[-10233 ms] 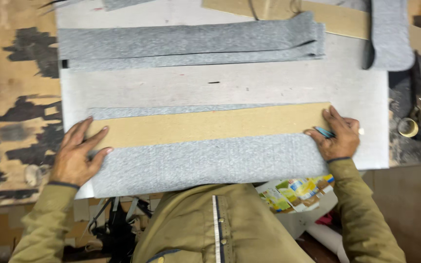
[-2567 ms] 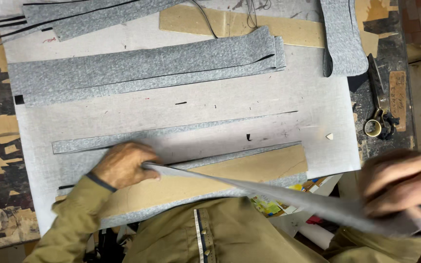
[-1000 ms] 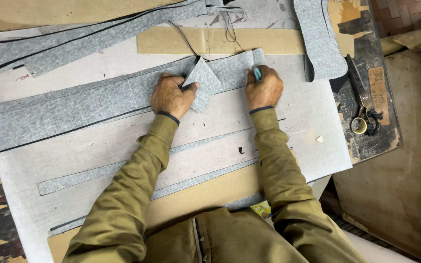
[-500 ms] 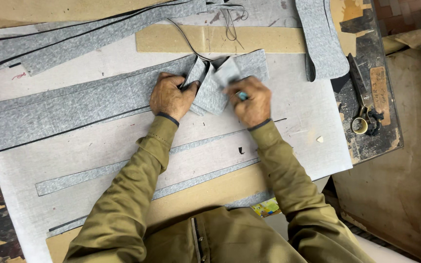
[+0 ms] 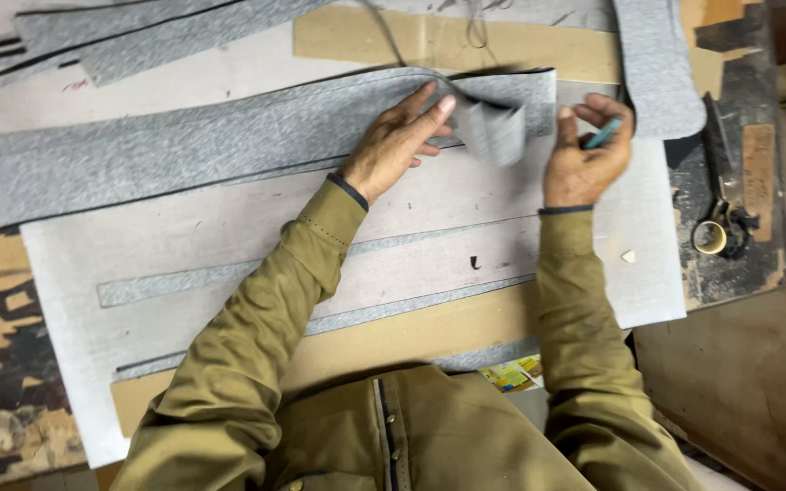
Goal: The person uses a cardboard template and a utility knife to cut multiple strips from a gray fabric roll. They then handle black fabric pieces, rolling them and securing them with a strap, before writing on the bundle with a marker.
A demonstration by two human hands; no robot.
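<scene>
A stack of long grey fabric strips [image 5: 211, 145] lies across the pale cutting board [image 5: 648, 273]. My left hand [image 5: 398, 141] presses flat on the stack near its right end, fingers spread. Just right of it a folded end of a grey strip [image 5: 495, 130] stands up from the stack, blurred. My right hand [image 5: 586, 150] is beside that fold, fingers curled round a small teal marker [image 5: 602, 135]. Whether my right hand also touches the fold I cannot tell.
Two thin grey offcut strips [image 5: 229, 271] and a brown cardboard template [image 5: 393, 341] lie near my body. Another cardboard strip [image 5: 429, 41] and a curved grey piece [image 5: 657, 64] sit at the far edge. Scissors [image 5: 720, 214] rest on the dark board at right.
My hands have spread apart along the stack. The right hand moved right and off the fabric, while the folded end unrolled toward the stack's right end.
</scene>
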